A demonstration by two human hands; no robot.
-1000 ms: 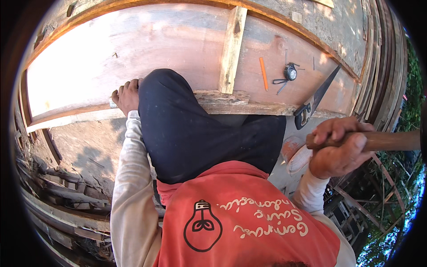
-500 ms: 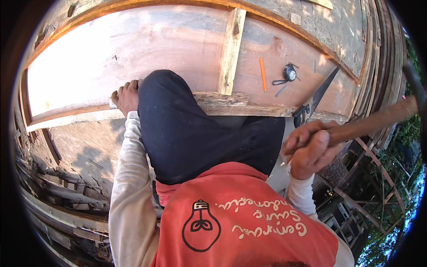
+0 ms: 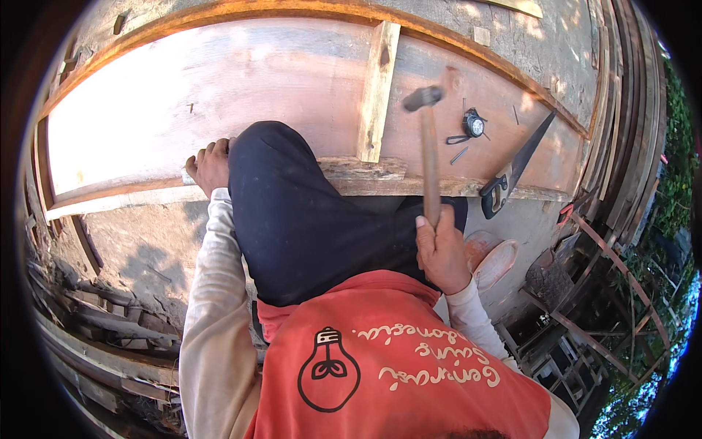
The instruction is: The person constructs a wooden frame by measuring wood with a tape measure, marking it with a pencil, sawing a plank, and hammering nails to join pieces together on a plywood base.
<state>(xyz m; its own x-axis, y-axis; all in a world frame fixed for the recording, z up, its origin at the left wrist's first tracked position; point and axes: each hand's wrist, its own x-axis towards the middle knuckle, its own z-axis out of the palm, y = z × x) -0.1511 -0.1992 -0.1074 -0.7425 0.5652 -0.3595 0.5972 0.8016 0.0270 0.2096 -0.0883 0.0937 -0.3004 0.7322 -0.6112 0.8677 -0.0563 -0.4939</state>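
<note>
Nearby, the right hand (image 3: 444, 252) wraps its fingers around the handle of one hammer (image 3: 430, 154), whose blurred head hangs over the panel (image 3: 292, 80) at the right. Farther left, beside the knee, the left hand (image 3: 212, 167) rests with curled fingers over the near rail (image 3: 380, 187); whether it grips anything cannot be told. One short block (image 3: 365, 168) lies along that rail's far side.

To the right, one saw (image 3: 521, 159) lies across the rail, handle toward the near side. Beyond sit one tape measure (image 3: 474, 124) and at least three loose nails (image 3: 459, 155), apparently unused.

Farther in, one crosspiece (image 3: 379, 91) runs from the block to the far rail (image 3: 336, 9). As it looks, the two long rails and this single crosspiece are in place; their fastening is too small to judge.
</note>
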